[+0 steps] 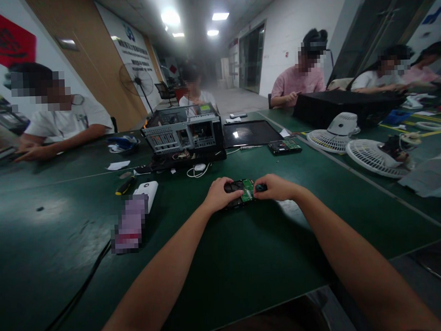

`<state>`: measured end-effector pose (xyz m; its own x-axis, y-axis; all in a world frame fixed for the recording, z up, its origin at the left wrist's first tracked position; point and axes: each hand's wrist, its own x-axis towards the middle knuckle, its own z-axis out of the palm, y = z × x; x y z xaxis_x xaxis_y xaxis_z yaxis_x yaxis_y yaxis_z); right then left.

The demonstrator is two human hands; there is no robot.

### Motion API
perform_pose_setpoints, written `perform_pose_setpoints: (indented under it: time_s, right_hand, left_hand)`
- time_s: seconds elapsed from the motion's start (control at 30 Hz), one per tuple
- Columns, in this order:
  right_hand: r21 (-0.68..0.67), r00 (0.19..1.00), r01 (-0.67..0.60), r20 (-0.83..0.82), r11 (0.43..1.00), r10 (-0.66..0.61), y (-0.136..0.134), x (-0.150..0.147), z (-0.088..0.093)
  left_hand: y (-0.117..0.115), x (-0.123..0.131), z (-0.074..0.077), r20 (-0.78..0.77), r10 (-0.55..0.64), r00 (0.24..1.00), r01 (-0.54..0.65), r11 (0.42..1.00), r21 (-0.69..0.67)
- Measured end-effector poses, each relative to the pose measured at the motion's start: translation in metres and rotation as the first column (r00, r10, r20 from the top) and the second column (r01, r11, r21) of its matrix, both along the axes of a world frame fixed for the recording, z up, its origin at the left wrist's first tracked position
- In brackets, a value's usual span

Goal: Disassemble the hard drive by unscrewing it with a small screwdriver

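In front of me on the green table is a hard drive (247, 189), its green circuit board facing up. My left hand (221, 193) grips its left end, with the thumb lying across the top. At its right end my right hand (275, 186) is closed, fingers bent around a small dark object (261, 187). What kind of object this is, I cannot make out. The fingertips of that hand are against or very near the edge of the circuit board.
An opened computer case (183, 135) stands ahead, beside a black panel (251, 133) and a second hard drive (285, 147). White fan parts (377, 157) lie right. A screwdriver (126, 185), a phone (132, 221) and a white power bank (151, 192) lie left. Several people sit around.
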<state>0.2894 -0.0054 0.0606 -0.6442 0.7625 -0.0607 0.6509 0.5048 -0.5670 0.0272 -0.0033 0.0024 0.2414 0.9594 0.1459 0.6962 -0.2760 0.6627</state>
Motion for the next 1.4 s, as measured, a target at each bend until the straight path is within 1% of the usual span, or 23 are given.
perform_pose_setpoints:
  time_s: [0.2,0.33,0.4,0.47,0.57,0.77,0.87,1.17,1.3,1.4]
  right_hand:
    - [0.036,1.0,0.026,-0.015,0.999,-0.025,0.0,0.002,0.003]
    - [0.067,0.993,0.12,0.016,0.991,-0.121,0.0,0.007,0.008]
    - [0.053,0.984,0.171,0.04,0.984,-0.174,0.0,0.01,0.009]
    - [0.02,0.979,0.194,0.06,0.981,-0.195,0.0,0.011,0.01]
    - [0.002,0.984,0.172,0.051,0.985,-0.172,0.0,0.01,0.01]
    - [-0.013,0.999,0.027,-0.018,1.0,-0.028,-0.003,0.002,0.01]
    - [-0.037,1.0,-0.013,-0.029,0.999,0.012,-0.005,-0.001,0.009]
    - [-0.044,1.0,0.011,-0.004,0.999,-0.012,-0.002,0.0,0.003]
    - [-0.044,0.999,0.027,0.023,0.999,-0.026,-0.001,-0.001,0.002]
    - [-0.037,0.999,0.033,0.013,0.999,-0.033,-0.001,-0.001,0.001]
  left_hand:
    - [0.0,0.0,0.0,0.002,0.001,1.0,-0.001,1.0,0.01]
    - [0.0,0.0,0.0,0.007,-0.008,1.0,0.008,1.0,0.001]
    - [0.0,0.0,0.0,0.013,-0.009,1.0,0.009,1.0,0.008]
    - [0.0,0.001,-0.001,0.017,-0.007,1.0,0.007,1.0,0.014]
    - [0.001,0.0,-0.002,0.012,-0.009,1.0,0.009,1.0,0.016]
    - [0.001,-0.001,-0.002,0.017,-0.015,1.0,0.015,1.0,0.027]
    - [0.001,0.0,-0.002,0.021,-0.016,1.0,0.015,0.999,0.032]
    - [0.0,0.0,-0.001,0.017,-0.011,1.0,0.011,1.0,0.028]
    - [0.001,-0.001,-0.002,0.015,-0.01,1.0,0.01,1.0,0.024]
    - [0.002,0.0,-0.003,0.013,-0.003,1.0,0.003,1.0,0.023]
